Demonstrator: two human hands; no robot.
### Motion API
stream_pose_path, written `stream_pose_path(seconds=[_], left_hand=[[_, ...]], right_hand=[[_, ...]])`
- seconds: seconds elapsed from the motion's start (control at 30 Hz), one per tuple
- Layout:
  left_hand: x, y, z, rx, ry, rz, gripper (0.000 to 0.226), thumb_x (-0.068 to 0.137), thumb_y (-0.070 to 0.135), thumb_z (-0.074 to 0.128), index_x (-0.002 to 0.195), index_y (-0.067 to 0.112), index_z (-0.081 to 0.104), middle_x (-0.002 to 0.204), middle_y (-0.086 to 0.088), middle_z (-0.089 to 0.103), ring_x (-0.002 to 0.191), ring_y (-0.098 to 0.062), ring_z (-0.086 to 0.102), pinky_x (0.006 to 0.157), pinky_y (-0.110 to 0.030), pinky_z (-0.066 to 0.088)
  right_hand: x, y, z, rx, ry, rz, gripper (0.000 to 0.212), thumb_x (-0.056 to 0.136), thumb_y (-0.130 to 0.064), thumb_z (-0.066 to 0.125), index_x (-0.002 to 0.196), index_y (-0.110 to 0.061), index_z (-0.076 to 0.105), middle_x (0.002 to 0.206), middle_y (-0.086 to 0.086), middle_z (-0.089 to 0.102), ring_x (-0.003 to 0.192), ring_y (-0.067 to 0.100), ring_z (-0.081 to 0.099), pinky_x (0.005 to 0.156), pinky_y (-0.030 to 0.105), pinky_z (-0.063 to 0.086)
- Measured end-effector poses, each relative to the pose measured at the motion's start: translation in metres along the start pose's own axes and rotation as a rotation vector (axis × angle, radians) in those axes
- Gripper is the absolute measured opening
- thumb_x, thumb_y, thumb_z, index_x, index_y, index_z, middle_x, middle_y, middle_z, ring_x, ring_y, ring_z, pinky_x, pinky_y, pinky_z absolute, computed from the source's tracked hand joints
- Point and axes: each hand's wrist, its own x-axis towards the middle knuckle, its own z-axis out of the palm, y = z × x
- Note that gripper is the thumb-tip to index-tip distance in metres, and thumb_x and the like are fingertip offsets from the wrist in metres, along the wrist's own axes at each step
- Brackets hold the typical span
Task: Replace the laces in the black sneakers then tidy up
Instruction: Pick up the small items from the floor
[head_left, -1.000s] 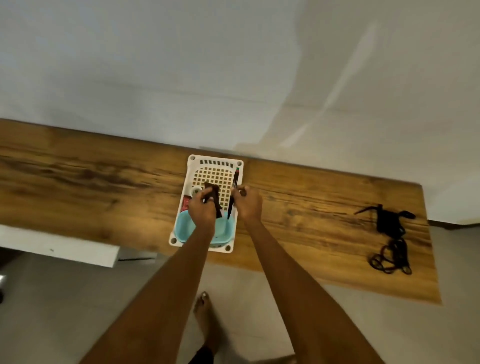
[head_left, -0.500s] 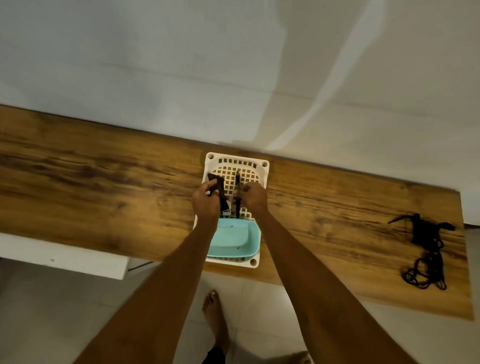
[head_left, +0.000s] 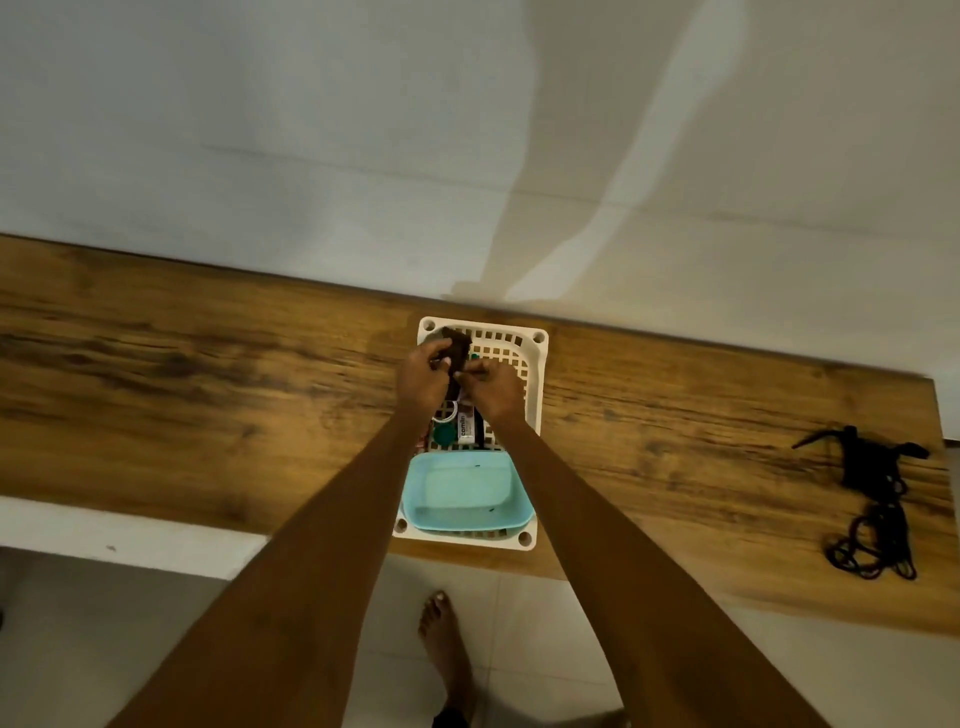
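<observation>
Wooden tabletop (head_left: 208, 395): long plank against a pale wall, carrying all items listed. No black sneakers appear anywhere in view, so whether the lacing itself is finished cannot be confirmed; the work at hand looks like the tidy-up stage. White lattice basket (head_left: 537, 364): sits at the middle of the table, its far end at the wall edge, its near end at the table's front edge. Light blue tub (head_left: 467, 493): nested in the near half of the basket, apparently holding nothing but a few dark specks. Black laces (head_left: 872, 499): a loose tangled bundle well apart from the basket, at the table's right end, not yet put away, judged the main item left to clear. Small tube with printed label (head_left: 466, 427) and green round cap (head_left: 443, 435): lying in the basket between the wrists. Left hand (head_left: 423, 376): over the basket's far left corner, fingers curled round a dark brown piece (head_left: 457, 347), identity too unclear to name. Right hand (head_left: 493, 384): just beside the left, fingertips pinched toward the same dark piece; whether it actually grips it cannot be told.
</observation>
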Motion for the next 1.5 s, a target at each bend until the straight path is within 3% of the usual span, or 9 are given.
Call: stream_pose_path(seconds=[0.1,0.2,0.27,0.43,0.6,0.8,1.13,1.23,1.5], left_hand=[[0.01,-0.011,-0.005,0.398,-0.169,0.224,0.041,0.09,-0.001,0.053,0.13,0.008,0.053,0.133,-0.015,0.05,0.12,-0.03,0.05,0.098,-0.032,0.041],[0.011,-0.016,-0.008,0.653,-0.174,0.332,0.039,0.09,0.004,0.053,0.128,0.011,0.054,0.131,-0.015,0.047,0.116,-0.029,0.048,0.097,-0.034,0.041],[0.005,-0.015,-0.009,0.769,-0.119,0.369,0.036,0.091,0.011,0.052,0.127,0.013,0.053,0.134,-0.015,0.044,0.119,-0.029,0.045,0.099,-0.036,0.038],[-0.034,0.015,0.012,0.78,-0.026,0.495,0.03,0.096,0.021,0.043,0.124,0.012,0.052,0.135,-0.012,0.045,0.128,-0.027,0.038,0.106,-0.037,0.029],[-0.112,0.043,0.077,0.681,-0.107,0.618,0.023,0.095,0.016,0.042,0.11,0.008,0.058,0.115,-0.015,0.056,0.107,-0.034,0.051,0.09,-0.041,0.038],[-0.249,0.033,0.208,0.749,-0.436,0.727,0.026,0.098,0.02,0.038,0.116,0.013,0.055,0.121,-0.01,0.053,0.113,-0.029,0.048,0.093,-0.038,0.032],[-0.516,-0.02,0.428,1.166,-1.029,0.91,0.033,0.1,0.032,0.033,0.126,0.018,0.048,0.13,-0.003,0.05,0.12,-0.02,0.046,0.098,-0.031,0.035],[-0.571,-0.048,0.472,1.247,-1.099,0.939,0.033,0.099,0.023,0.035,0.129,0.016,0.045,0.133,-0.005,0.048,0.122,-0.022,0.044,0.098,-0.031,0.034],[-0.636,-0.16,0.558,1.286,-1.182,0.953,0.032,0.098,0.018,0.038,0.128,0.012,0.047,0.128,-0.008,0.051,0.117,-0.024,0.048,0.092,-0.034,0.041]], right_hand=[[0.012,0.0,0.007,-0.201,0.074,-0.002,0.018,0.092,-0.012,0.058,0.105,-0.005,0.068,0.093,0.006,0.068,0.07,0.02,0.063,0.053,0.013,0.048],[0.017,0.001,0.012,-0.379,0.1,0.014,0.018,0.092,-0.014,0.057,0.105,-0.007,0.067,0.099,0.011,0.071,0.083,0.025,0.068,0.07,0.027,0.054],[0.014,-0.002,0.009,-0.417,0.162,-0.011,0.018,0.093,-0.015,0.056,0.108,-0.007,0.063,0.103,0.01,0.068,0.09,0.025,0.065,0.07,0.028,0.049],[-0.027,0.006,-0.018,-0.278,0.29,-0.071,0.022,0.097,-0.024,0.05,0.114,-0.011,0.056,0.112,0.008,0.062,0.097,0.026,0.062,0.076,0.032,0.047],[-0.089,0.067,-0.078,0.033,0.556,-0.054,0.016,0.095,-0.018,0.05,0.103,-0.008,0.059,0.102,0.011,0.063,0.09,0.027,0.06,0.076,0.034,0.045],[-0.188,0.205,-0.181,0.156,0.808,0.271,0.021,0.094,-0.031,0.048,0.105,-0.016,0.057,0.104,0.006,0.063,0.093,0.024,0.06,0.077,0.034,0.046],[-0.359,0.47,-0.296,0.573,1.09,0.72,0.009,0.093,-0.04,0.041,0.096,-0.036,0.049,0.099,-0.006,0.062,0.086,0.017,0.06,0.078,0.035,0.049],[-0.389,0.529,-0.314,0.706,1.225,0.807,0.019,0.098,-0.028,0.044,0.104,-0.015,0.057,0.101,0.003,0.062,0.09,0.022,0.06,0.075,0.032,0.046],[-0.404,0.665,-0.304,0.956,1.343,0.997,0.017,0.098,-0.02,0.039,0.103,-0.015,0.055,0.103,0.003,0.062,0.085,0.016,0.055,0.071,0.027,0.039]])
